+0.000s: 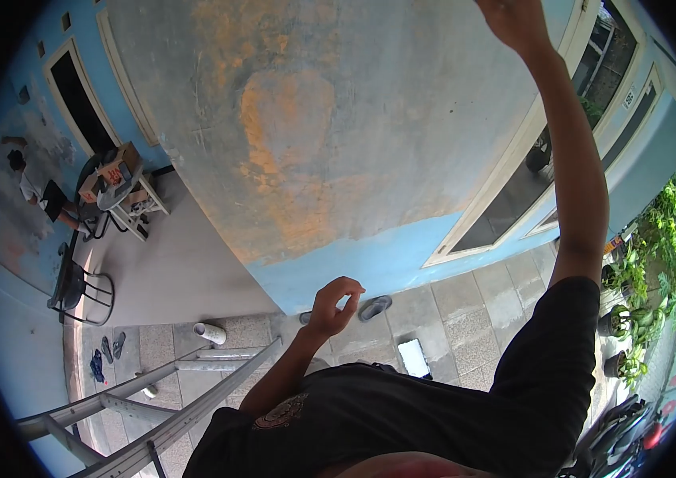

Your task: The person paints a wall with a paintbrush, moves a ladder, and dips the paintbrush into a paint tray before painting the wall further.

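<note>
My left hand [336, 307] is held in front of my body, fingers curled round to the thumb in a loop. I see nothing in it, and it looks apart from the wall behind. My right hand [513, 22] is raised high against the upper part of the wall [402, 119], and the frame's top edge cuts off its fingers. Whether it holds or touches anything cannot be seen. The wall is grey with worn orange patches and light blue paint along its lower part.
An aluminium ladder [186, 414] stands at lower left. On the paving lie a white rectangular object [413, 358], a white cylinder [210, 332] and dark footwear [375, 307]. Another person [35, 187] is by the far left wall, near a table [132, 201] with boxes. Potted plants [621, 323] line the right.
</note>
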`<state>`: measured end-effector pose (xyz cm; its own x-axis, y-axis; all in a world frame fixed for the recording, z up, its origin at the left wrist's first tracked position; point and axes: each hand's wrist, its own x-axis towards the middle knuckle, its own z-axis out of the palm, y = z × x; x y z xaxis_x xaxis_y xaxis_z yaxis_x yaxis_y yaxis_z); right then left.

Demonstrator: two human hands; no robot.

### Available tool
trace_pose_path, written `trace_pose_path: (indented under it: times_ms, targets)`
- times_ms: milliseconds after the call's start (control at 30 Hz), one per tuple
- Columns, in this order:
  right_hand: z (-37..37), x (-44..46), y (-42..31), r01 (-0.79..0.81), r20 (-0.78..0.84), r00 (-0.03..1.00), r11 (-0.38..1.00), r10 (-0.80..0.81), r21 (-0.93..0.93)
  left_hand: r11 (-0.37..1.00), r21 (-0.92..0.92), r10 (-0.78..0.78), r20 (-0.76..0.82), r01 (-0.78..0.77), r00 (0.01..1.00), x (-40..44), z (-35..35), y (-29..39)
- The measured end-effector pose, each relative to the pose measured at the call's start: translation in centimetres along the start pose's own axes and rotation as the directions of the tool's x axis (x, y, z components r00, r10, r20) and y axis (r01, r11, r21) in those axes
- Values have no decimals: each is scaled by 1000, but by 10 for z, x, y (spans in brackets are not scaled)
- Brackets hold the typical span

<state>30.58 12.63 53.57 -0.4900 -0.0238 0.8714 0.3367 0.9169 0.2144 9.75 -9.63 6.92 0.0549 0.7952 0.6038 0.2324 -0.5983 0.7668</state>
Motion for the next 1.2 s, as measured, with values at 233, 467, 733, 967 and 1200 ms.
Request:
trace_pose_path:
  times_ms: [233,467,733,967,1200]
  targets:
    - [67,-16,-3,382,-179,889,897,-423,-222,1000,-7,-17,-6,17,1000,-4,7,4]
    - [172,-249,-105,236,247,946,968,-209,-85,998,50,-32,-59,35,998,-14,1,11]
    - [107,-168,-39,-104,304,952,968,31,226,998,60,-31,-76,36,997,-14,3,15]
    - [58,-85,-16,179,-215,962,983,-169,31,998,33,-49,-44,51,998,-12,21,19]
    - [141,-278,-73,-84,51,996,993,79,85,998,58,-22,-76,26,997,-13,19,19]
